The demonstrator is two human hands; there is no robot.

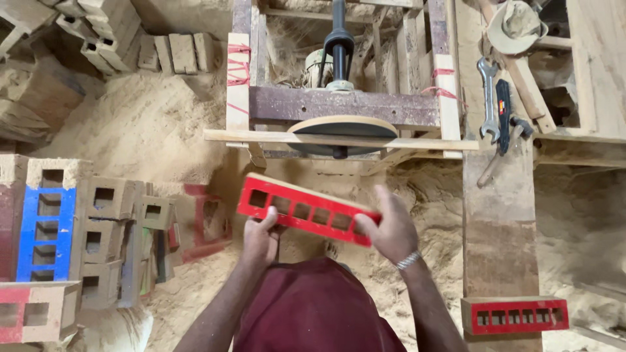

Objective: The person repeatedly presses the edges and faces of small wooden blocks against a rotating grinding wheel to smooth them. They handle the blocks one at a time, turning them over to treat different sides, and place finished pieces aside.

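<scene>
Both hands grip a red slotted block [305,210] below the sanding disc [343,128]: left hand [259,240] clasps one end, right hand [390,229] the other.

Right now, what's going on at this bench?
A person holds a red slotted wooden block in both hands, left hand at one end and right hand at the other, in front of a sanding disc on a wooden frame. Sawdust covers the floor. More slotted blocks, one blue-faced, are stacked to the left; another red block sits on a plank at right, near a wrench.
</scene>
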